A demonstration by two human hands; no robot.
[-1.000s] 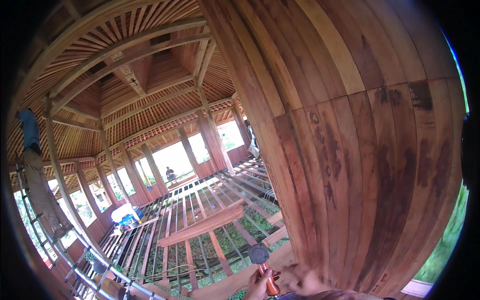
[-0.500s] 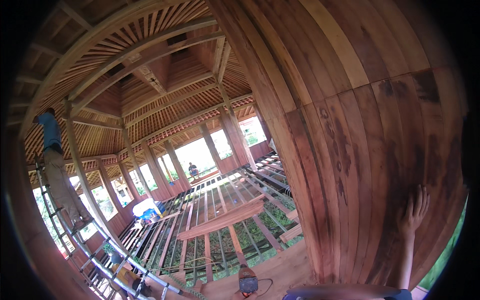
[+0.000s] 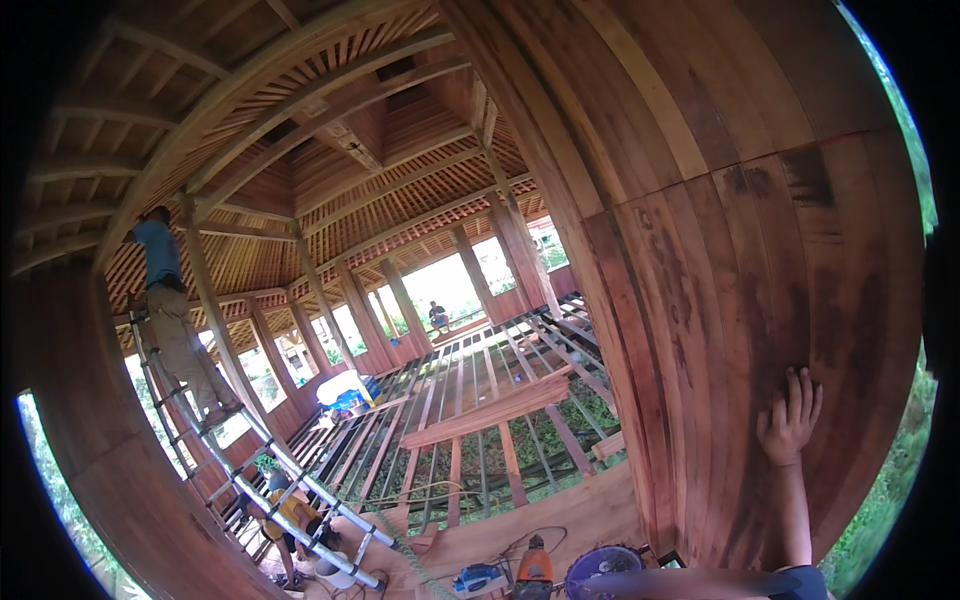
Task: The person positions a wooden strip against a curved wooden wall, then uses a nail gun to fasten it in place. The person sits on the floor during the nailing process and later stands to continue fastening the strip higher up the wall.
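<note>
My right hand (image 3: pixel 790 418) lies flat against the tall wall of reddish-brown boards (image 3: pixel 690 300), its fingers stretched upward and apart. It holds nothing. Dark stains mark the boards around it. My left hand is out of the picture. At the lower edge, an orange power tool (image 3: pixel 535 572) with a cord rests on the planks. Beside it are a blue power tool (image 3: pixel 478 577) and a purple round tub (image 3: pixel 605 568). A blurred dark strip (image 3: pixel 690 585) crosses in front of the tub.
Open floor joists (image 3: pixel 480 470) span the room, with stacked boards (image 3: pixel 490 408) across them. At left a person (image 3: pixel 165 270) stands on a ladder (image 3: pixel 260 490). Another person (image 3: pixel 290 515) crouches beneath it near a white bucket (image 3: pixel 340 572). Someone sits far back (image 3: pixel 438 316).
The view has shifted, bringing the blue tool, the purple tub and the white bucket into sight. My right hand stays on about the same part of the wall, its fingers now more spread.
</note>
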